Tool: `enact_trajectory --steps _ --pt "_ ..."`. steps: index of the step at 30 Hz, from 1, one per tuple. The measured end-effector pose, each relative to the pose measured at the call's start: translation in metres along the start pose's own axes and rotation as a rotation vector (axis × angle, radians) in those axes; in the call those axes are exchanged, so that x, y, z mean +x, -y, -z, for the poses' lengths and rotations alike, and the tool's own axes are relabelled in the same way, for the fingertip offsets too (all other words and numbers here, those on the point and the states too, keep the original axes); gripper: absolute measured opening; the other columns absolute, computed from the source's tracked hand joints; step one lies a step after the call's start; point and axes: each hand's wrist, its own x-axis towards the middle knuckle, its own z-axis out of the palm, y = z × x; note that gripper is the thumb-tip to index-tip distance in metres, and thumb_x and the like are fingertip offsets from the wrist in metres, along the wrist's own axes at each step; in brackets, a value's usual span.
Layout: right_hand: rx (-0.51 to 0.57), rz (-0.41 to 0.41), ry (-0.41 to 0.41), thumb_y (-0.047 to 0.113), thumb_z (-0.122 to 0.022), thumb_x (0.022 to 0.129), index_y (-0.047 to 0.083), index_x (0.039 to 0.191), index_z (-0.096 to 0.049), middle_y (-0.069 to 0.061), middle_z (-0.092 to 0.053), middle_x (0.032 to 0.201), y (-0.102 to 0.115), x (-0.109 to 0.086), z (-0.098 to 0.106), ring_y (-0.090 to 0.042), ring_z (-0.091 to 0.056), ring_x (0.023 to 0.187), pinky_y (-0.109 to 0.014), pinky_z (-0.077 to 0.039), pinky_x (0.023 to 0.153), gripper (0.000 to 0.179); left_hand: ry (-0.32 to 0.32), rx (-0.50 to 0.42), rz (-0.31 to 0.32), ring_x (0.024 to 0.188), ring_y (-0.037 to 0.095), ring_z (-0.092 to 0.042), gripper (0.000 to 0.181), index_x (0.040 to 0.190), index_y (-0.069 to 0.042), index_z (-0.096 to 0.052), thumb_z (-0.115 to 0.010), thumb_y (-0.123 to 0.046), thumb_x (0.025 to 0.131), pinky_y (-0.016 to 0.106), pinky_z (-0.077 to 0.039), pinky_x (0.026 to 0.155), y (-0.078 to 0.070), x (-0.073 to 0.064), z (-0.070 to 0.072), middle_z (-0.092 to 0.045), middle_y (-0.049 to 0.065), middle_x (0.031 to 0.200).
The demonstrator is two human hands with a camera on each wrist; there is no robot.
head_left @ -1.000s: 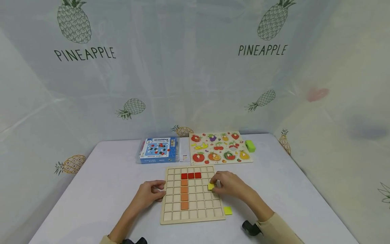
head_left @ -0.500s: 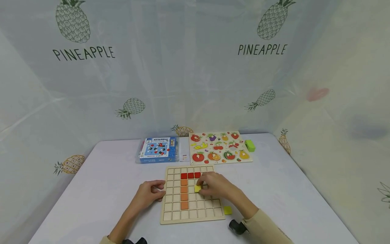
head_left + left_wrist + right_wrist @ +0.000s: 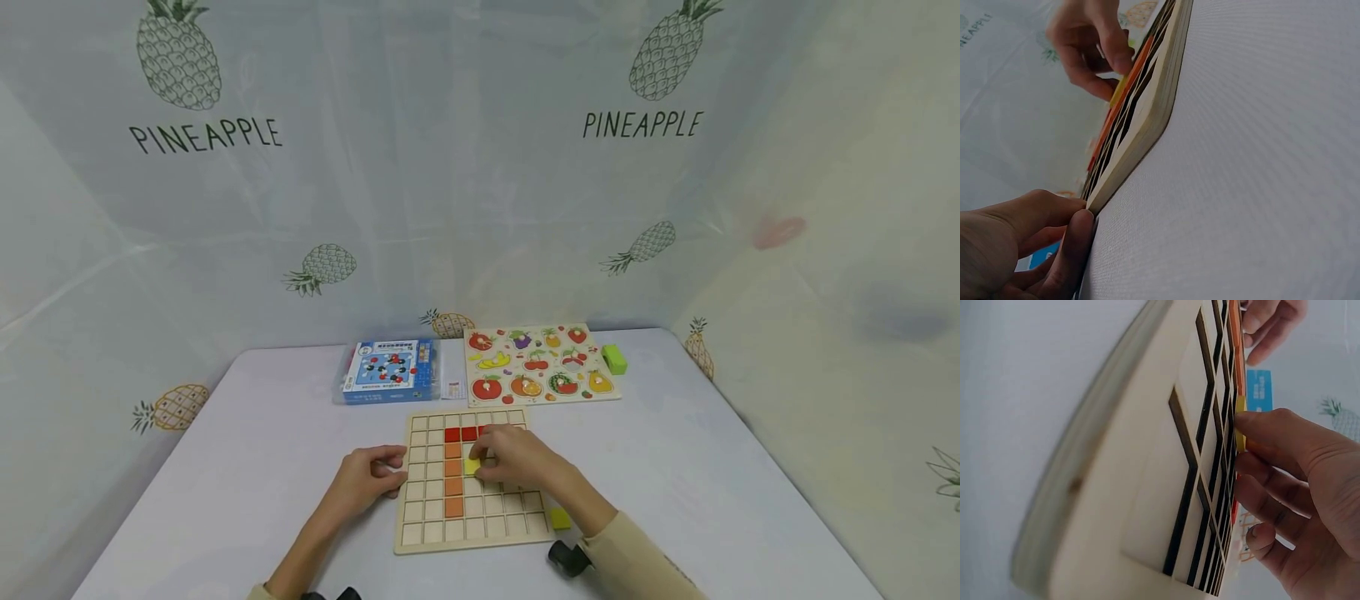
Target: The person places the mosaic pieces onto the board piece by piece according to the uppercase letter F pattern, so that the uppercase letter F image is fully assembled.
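A wooden grid board [image 3: 474, 533] lies on the table with a column of several orange tiles [image 3: 453, 486] and a row of red tiles [image 3: 452, 435] in it. My right hand [image 3: 516, 458] pinches a yellow square tile [image 3: 471, 467] just right of the orange column; the right wrist view has its thumb on the yellow tile [image 3: 1240, 425] at the board's surface. My left hand [image 3: 366, 475] rests beside the board, its thumb and index fingertips touching the left edge. In the left wrist view, those fingertips of the left hand [image 3: 1035, 244] meet the board's rim [image 3: 1129, 156].
Another yellow tile [image 3: 560, 518] lies by the board's lower right edge. Behind the board are a blue boxed set [image 3: 386, 367] and a fruit puzzle board [image 3: 540, 367]. A green block [image 3: 614, 359] sits right of the puzzle. A printed curtain hangs behind.
My right hand has carried the yellow tile leftward across the board, from near its right side to next to the orange column. The left hand has stayed at the board's left edge.
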Motion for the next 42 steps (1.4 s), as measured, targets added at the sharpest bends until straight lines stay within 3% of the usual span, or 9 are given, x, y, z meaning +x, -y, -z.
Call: enact_trajectory --steps 8,13,20,31,42 --pt "-0.003 0.009 -0.008 0.029 -0.076 0.085 0.021 0.101 -0.075 0.009 -0.066 0.097 0.000 0.001 -0.001 -0.002 -0.051 0.079 -0.016 -0.049 0.073 0.019 0.000 -0.006 0.010 0.070 0.014 -0.070 0.042 0.122 0.004 -0.065 -0.075 -0.005 0.082 0.023 -0.059 0.056 0.002 0.001 0.000 -0.069 0.011 0.097" --pt "0.013 -0.002 -0.031 0.031 -0.076 0.085 0.019 0.103 -0.075 0.008 -0.066 0.099 -0.004 -0.008 0.005 -0.004 -0.051 0.079 -0.016 -0.048 0.069 0.021 0.006 -0.013 0.002 0.070 0.015 -0.070 0.043 0.122 0.005 -0.065 -0.075 -0.005 0.081 0.023 -0.059 0.056 0.003 0.002 -0.001 -0.069 0.011 0.096" --pt "0.087 -0.066 -0.011 0.029 -0.077 0.084 0.017 0.102 -0.076 0.007 -0.067 0.096 -0.020 -0.043 0.023 -0.009 -0.054 0.073 -0.015 -0.046 0.061 0.022 -0.003 0.002 -0.013 0.069 0.014 -0.070 0.042 0.122 0.006 -0.064 -0.074 -0.003 0.081 0.023 -0.059 0.055 0.002 0.001 0.000 -0.069 0.012 0.097" --pt "0.149 -0.103 0.080 0.037 -0.080 0.079 0.022 0.095 -0.075 0.015 -0.066 0.089 -0.044 -0.102 0.033 0.000 -0.052 0.070 -0.015 -0.044 0.061 0.023 -0.011 0.013 -0.011 0.069 0.014 -0.071 0.041 0.122 0.004 -0.065 -0.074 -0.003 0.082 0.022 -0.059 0.056 0.001 0.002 0.001 -0.069 0.011 0.097" --pt "0.185 -0.101 0.082 0.040 -0.080 0.078 0.025 0.094 -0.074 0.016 -0.063 0.090 -0.050 -0.123 0.030 0.000 -0.052 0.071 -0.015 -0.046 0.060 0.023 0.000 0.007 -0.018 0.067 0.014 -0.070 0.043 0.122 0.005 -0.064 -0.075 -0.005 0.082 0.023 -0.058 0.055 0.004 0.001 0.000 -0.069 0.011 0.096"
